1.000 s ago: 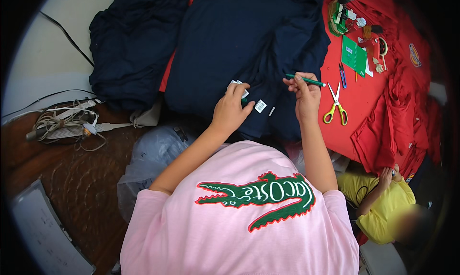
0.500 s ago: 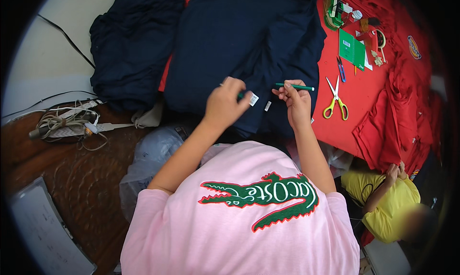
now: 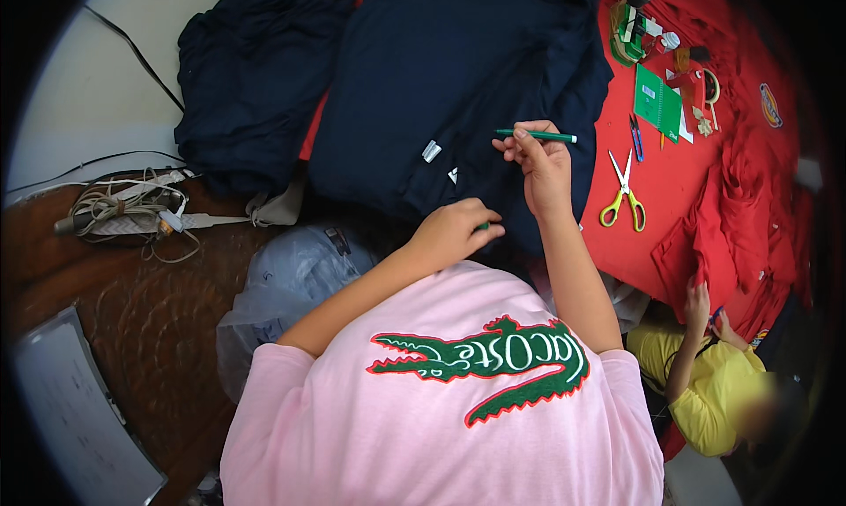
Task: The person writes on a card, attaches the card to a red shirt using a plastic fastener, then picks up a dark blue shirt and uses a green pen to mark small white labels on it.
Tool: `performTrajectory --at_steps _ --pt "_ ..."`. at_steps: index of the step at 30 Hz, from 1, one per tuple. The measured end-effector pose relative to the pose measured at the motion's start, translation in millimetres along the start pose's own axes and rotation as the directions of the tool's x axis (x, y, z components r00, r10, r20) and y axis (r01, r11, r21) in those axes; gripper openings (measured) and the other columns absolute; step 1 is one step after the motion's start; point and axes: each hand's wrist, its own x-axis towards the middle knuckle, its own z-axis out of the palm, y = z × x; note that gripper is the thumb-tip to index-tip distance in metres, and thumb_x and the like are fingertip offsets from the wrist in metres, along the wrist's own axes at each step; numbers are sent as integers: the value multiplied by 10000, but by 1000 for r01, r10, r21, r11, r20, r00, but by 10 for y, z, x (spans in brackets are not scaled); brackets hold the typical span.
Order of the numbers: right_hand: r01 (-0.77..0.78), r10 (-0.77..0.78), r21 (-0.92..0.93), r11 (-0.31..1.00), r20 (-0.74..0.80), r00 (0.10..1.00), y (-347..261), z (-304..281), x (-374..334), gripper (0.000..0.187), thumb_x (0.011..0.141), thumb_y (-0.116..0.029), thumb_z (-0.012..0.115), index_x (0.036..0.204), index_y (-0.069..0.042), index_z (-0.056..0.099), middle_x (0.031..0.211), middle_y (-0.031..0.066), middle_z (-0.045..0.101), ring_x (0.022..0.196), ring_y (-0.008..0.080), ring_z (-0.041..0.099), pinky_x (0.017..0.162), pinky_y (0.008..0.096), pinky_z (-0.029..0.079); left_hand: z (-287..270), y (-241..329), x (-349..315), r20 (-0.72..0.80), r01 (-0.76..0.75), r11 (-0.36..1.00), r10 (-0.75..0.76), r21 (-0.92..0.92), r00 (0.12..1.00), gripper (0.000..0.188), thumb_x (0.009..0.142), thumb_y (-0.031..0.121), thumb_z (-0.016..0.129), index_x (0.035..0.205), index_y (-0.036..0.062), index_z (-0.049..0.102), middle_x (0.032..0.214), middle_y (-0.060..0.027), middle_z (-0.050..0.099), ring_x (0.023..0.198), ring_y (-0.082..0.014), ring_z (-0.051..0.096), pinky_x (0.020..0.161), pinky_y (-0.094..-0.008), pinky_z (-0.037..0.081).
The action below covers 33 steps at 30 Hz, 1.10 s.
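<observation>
My right hand (image 3: pixel 542 167) is raised over the dark navy cloth (image 3: pixel 423 74), closed on a green marker pen (image 3: pixel 545 137). The pen lies nearly level, its narrow tip toward the left. Close to my body, at the near edge of the cloth, my left hand (image 3: pixel 454 233) is curled around a small green piece that looks like the pen's cap (image 3: pixel 482 226); most of it is hidden by the fingers. A white label (image 3: pixel 431 151) sits on the cloth left of the pen tip. Nearer me is a smaller white label (image 3: pixel 453 176).
On the red cloth to the right lie yellow-handled scissors (image 3: pixel 623 193), blue thread snips (image 3: pixel 636 137), a green notebook (image 3: pixel 657 103) and a tape dispenser (image 3: pixel 627 32). Another person in yellow (image 3: pixel 696 374) handles red garments (image 3: pixel 714 215). Coiled cables (image 3: pixel 123 208) lie at left.
My left hand has come off the labels, back toward my body and right, still holding the green piece. The labels now lie farther left. The right hand has moved slightly away from me.
</observation>
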Motion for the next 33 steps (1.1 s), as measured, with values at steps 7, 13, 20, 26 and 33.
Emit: performTrajectory --at_steps 7,13,20,26,33 --pt "-53 54 -104 993 7 999 215 -61 -56 112 1048 -94 727 1120 -27 672 963 120 767 817 140 721 795 283 587 -165 -464 182 -456 363 928 -360 -85 814 188 981 157 764 1067 -10 758 911 -156 737 783 -264 715 754 -397 565" --pt "-107 112 -56 993 100 989 254 183 -33 105 1050 -72 719 1125 -21 666 983 114 753 859 156 733 799 289 596 -145 -608 230 -370 342 940 -319 -4 873 195 946 162 807 1018 -13 760 852 -110 710 736 -194 661 717 -340 529" --pt "-43 85 -228 973 177 980 543 314 52 102 1043 -50 720 1104 -2 655 959 81 726 853 113 696 771 263 579 -504 -689 102 -339 412 827 -541 -383 770 171 948 115 841 873 21 719 844 2 732 749 -41 581 687 -237 460" --pt "-76 137 -365 928 146 980 587 138 28 106 1049 -62 720 1119 -11 659 987 74 719 848 119 685 773 273 568 -443 -699 19 -324 334 745 -585 -577 744 169 950 54 830 952 24 664 909 -33 761 800 -64 645 743 -222 494" --pt "81 112 -560 825 302 947 460 337 -112 106 1005 -70 744 1035 5 676 907 25 693 782 68 630 691 259 498 -478 -690 -23 -352 266 756 -546 -597 760 239 955 -4 797 1034 53 579 960 -85 783 901 -104 728 826 -235 553"
